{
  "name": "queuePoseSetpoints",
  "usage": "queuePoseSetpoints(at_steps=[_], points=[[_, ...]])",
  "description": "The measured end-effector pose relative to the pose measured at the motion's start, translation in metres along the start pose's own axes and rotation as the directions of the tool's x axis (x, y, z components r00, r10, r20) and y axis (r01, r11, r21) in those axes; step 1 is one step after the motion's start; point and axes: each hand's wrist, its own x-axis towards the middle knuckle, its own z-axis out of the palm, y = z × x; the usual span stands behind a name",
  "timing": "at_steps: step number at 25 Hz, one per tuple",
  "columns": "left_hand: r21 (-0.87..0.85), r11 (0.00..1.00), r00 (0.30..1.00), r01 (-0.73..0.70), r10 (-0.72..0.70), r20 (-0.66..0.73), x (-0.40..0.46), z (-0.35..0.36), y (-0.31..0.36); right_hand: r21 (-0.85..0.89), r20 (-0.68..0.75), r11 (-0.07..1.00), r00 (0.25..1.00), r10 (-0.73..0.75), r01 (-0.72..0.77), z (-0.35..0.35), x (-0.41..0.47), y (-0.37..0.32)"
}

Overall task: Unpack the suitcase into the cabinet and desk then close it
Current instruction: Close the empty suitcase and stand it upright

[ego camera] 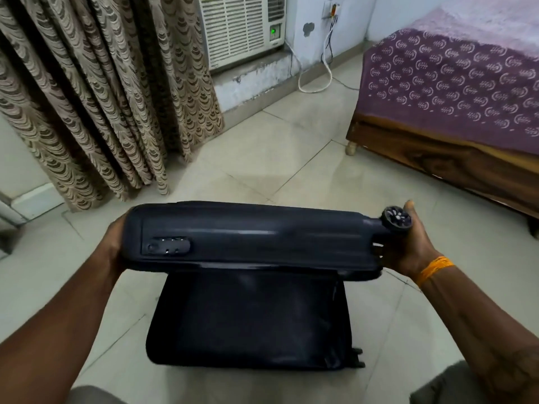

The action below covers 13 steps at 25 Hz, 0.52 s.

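A dark navy hard-shell suitcase lies open on the tiled floor in front of me. Its lid half is raised at an angle, with a combination lock on the side facing me. The lower half lies flat on the floor, and its dark fabric lining looks empty. My left hand grips the left end of the lid. At the right end, my right hand holds the lid beside a black wheel. An orange thread band circles that wrist.
Brown patterned curtains hang at the left. A window air conditioner sits on a ledge at the back, with a white cable looping to the floor. A wooden bed with a purple printed cover stands at the right.
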Motion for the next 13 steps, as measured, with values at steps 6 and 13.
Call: queuePoseSetpoints(at_steps=[6,13], points=[[0.048,0.997,0.998,0.06,-0.06,-0.004,-0.009,-0.016,-0.027,-0.264,0.031,0.958,0.992,0.123,-0.111,-0.003,-0.014,0.034],[0.154,0.984,0.995,0.092,-0.098,0.029,0.005,-0.015,-0.057,-0.555,-0.063,0.8,0.97,0.235,-0.229,0.014,0.005,0.073]])
